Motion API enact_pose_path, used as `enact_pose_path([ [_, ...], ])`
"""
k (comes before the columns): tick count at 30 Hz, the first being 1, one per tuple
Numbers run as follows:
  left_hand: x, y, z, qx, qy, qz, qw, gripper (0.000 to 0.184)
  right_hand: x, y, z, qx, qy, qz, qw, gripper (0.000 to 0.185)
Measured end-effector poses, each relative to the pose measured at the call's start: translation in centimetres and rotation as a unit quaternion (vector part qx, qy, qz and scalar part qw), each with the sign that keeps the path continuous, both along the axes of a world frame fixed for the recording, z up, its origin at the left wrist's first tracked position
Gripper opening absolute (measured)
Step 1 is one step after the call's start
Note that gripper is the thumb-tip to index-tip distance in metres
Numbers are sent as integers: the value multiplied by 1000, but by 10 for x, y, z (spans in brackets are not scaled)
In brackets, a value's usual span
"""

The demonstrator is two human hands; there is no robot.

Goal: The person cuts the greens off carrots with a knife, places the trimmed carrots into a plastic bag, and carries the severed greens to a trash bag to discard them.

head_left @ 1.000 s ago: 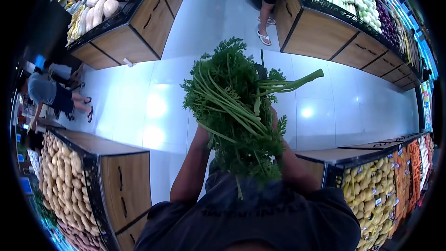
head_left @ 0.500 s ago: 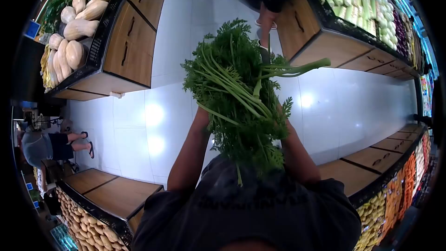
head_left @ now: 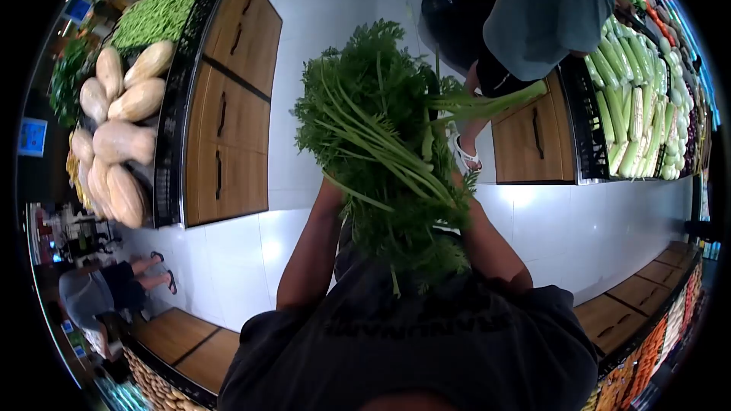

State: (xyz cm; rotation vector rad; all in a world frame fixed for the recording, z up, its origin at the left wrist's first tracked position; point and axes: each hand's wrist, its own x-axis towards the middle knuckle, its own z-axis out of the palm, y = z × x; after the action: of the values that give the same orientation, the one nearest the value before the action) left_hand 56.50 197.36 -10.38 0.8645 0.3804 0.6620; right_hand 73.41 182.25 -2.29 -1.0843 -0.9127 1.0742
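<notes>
A big loose bundle of carrot greens, with feathery leaves and long pale-green stalks, is held up in front of my chest. Some thicker stalks stick out to the right. My left forearm reaches up to the bundle's left side, and my right forearm to its right side. Both my hands are under or behind the leaves, so their fingers are hidden. The bundle rests between them, carried by both hands.
Butternut squashes and green beans fill a left stand with wooden drawers. At the right, leafy stalk vegetables lie in black crates. A person in a grey-green shirt stands ahead beside a black bag. Another person is at far left.
I have moved forward along the aisle with the greens still held; both stands appear closer. The person ahead is nearer and further right in view.
</notes>
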Motion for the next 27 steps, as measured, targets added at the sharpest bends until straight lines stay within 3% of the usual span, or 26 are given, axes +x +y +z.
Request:
enact_pose_path([
  [6, 139, 175, 18, 51, 66, -152, 985, 55, 101, 129, -4, -22, 13, -132, 991, 99],
  [10, 248, 254, 14, -2, 67, -245, 967, 51, 166, 188, 4, -26, 37, -242, 969, 98],
  [12, 300, 293, -6, 87, 34, -287, 953, 50, 198, 217, 1, -21, 44, -289, 956, 98],
  [19, 476, 372, -14, 164, 95, -309, 932, 46, 349, 304, -17, 8, 72, -354, 932, 96],
  [22, 588, 424, -18, 99, 64, -350, 929, 51, 432, 352, -19, 9, 71, -379, 923, 96],
  [24, 660, 454, -18, -22, 28, -396, 918, 49, 487, 382, -22, 9, 71, -401, 913, 95],
  [25, 687, 455, 25, -73, 68, -405, 909, 46, 511, 395, -20, 12, 71, -413, 908, 95],
  [26, 717, 467, 21, -171, 40, -440, 881, 46, 537, 408, -19, 18, 76, -425, 902, 95],
  [27, 752, 476, 18, -198, 31, -450, 870, 46, 567, 425, -16, 27, 91, -445, 891, 95],
])
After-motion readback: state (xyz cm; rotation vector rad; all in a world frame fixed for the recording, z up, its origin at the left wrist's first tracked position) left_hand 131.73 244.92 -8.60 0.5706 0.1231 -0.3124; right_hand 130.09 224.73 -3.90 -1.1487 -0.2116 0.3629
